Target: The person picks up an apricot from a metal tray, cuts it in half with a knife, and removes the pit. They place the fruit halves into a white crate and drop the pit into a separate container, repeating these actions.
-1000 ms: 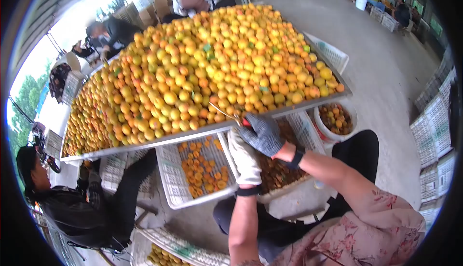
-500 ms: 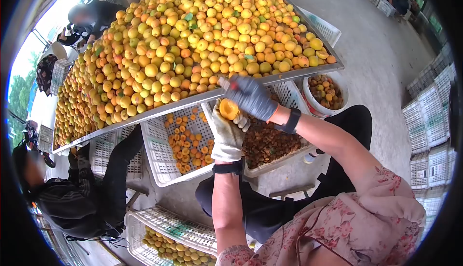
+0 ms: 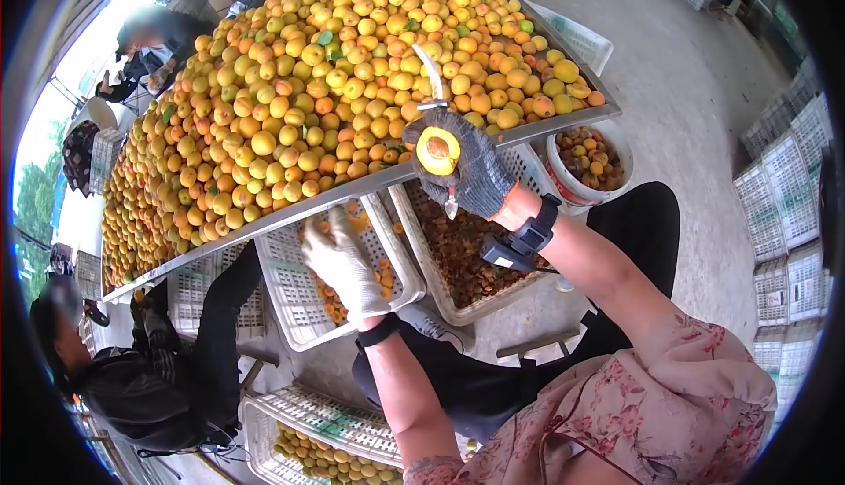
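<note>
My right hand (image 3: 475, 168), in a dark grey knit glove, is closed around a curved knife (image 3: 429, 73) whose blade points up over the fruit pile. The same hand holds an apricot half (image 3: 437, 150), cut face toward me, with the brown pit in it. My left hand (image 3: 334, 256), in a white glove, is over the white crate (image 3: 304, 331) of cut apricot halves (image 3: 333, 311). Its fingers look spread and somewhat blurred, with no fruit visible in them. Whole apricots (image 3: 352, 89) are heaped on the metal-edged table (image 3: 370, 187) in front of me.
Beside my knee is a crate of brown pits (image 3: 466, 260). A white bucket (image 3: 588, 159) of fruit scraps stands right of it. Another crate (image 3: 352, 432) with apricots sits below. A co-worker (image 3: 141, 379) is at left, and stacked crates (image 3: 783, 230) line the right.
My left hand has moved left and down from the knife hand to over the crate of halves. My right hand has turned, bringing the blade upright and the pitted half into view.
</note>
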